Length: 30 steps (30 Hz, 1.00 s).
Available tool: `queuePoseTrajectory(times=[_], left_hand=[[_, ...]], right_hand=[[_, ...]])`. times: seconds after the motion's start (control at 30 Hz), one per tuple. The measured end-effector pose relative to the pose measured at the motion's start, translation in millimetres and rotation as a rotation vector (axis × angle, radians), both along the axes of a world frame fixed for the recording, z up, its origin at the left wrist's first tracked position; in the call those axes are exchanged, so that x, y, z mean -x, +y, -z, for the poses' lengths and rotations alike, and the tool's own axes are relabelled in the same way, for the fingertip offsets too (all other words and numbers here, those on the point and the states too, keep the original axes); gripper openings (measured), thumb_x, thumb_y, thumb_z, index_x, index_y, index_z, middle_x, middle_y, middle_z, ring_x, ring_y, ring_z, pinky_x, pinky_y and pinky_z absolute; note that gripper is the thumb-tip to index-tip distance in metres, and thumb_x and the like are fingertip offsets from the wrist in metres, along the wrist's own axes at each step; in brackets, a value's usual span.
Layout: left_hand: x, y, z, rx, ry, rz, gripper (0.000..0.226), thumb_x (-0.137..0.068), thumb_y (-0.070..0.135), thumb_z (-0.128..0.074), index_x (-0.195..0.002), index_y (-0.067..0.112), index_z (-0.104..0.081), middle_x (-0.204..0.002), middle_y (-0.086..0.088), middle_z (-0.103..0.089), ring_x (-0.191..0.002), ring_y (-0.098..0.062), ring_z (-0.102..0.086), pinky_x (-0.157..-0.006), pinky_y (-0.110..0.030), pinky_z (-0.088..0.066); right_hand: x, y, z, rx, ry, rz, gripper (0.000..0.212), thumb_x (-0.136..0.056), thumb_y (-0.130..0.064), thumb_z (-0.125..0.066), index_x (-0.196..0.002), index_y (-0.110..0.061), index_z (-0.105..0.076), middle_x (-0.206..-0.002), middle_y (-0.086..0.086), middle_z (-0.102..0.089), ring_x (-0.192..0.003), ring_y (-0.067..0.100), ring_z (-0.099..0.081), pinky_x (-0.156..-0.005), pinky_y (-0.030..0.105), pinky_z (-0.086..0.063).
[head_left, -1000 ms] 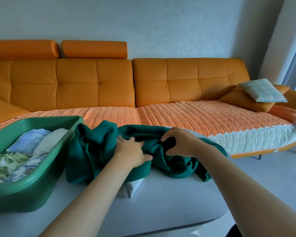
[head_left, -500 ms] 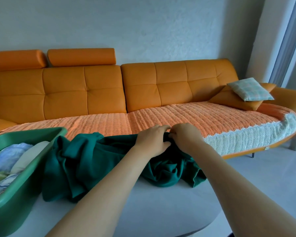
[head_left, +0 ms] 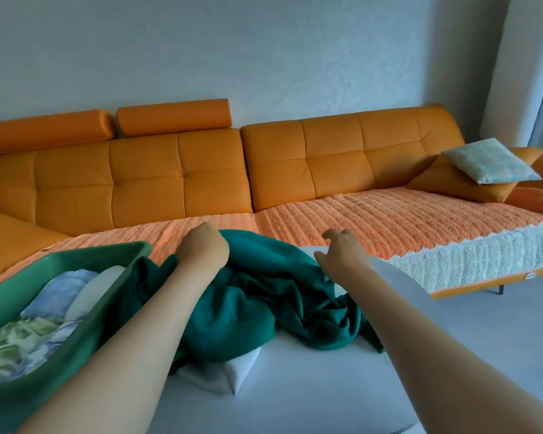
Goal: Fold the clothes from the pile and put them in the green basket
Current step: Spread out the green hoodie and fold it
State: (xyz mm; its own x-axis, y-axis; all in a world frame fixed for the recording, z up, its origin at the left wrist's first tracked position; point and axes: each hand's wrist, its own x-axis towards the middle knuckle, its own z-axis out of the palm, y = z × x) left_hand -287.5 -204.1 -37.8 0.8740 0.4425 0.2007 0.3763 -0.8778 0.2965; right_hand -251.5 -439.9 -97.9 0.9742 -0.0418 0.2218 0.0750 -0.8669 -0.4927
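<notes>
Parted from the bunch they shared, the left hand [head_left: 201, 250] grips the dark green garment [head_left: 264, 296] near the far edge of the bench [head_left: 295, 399]; the right hand [head_left: 342, 256] hovers slack, holding nothing. Soft, light and heavily creased, the garment lies heaped beside the green basket [head_left: 85, 258]; a hem corner looks the best hold.

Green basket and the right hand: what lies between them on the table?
In the head view, the crumpled dark green garment fills that stretch, with the left hand gripping its far part.
</notes>
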Motion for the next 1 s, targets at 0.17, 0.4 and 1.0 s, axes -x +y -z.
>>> queuePoseTrajectory(times=[0.17, 0.4, 1.0], left_hand=[[13.9, 20.7, 8.4, -0.209, 0.276, -0.014, 0.052, -0.09, 0.007, -0.042, -0.141, 0.016, -0.045, -0.087, -0.002, -0.055, -0.078, -0.022, -0.054, -0.064, -0.03, -0.041], [3.8, -4.7, 21.7, -0.406, 0.132, 0.455, 0.06, -0.092, 0.028, -0.044, -0.15, 0.04, -0.035, -0.151, -0.002, -0.038, -0.138, -0.027, -0.029, -0.11, -0.048, -0.021], [-77.7, 16.5, -56.6, -0.144, -0.295, 0.173, 0.02, -0.096, 0.002, -0.042, -0.108, 0.015, -0.05, -0.106, -0.007, -0.05, -0.072, -0.026, -0.053, -0.054, -0.036, -0.038]], right_hand=[[0.4, 35.6, 9.9, -0.03, 0.35, -0.222, 0.058, -0.099, -0.048, -0.045, -0.152, -0.025, -0.038, -0.148, 0.007, -0.049, -0.132, 0.028, -0.048, -0.108, 0.04, -0.04], [-7.5, 40.1, 10.9, 0.106, 0.461, -0.393, 0.081, -0.089, -0.009, -0.042, -0.156, -0.045, -0.016, -0.145, 0.002, -0.05, -0.116, 0.026, -0.056, -0.09, 0.037, -0.052], [-80.8, 65.9, -52.1, -0.28, 0.027, -0.127, 0.017, -0.101, -0.033, -0.037, -0.11, -0.019, -0.039, -0.089, 0.005, -0.063, -0.081, 0.029, -0.063, -0.075, 0.043, -0.05]])
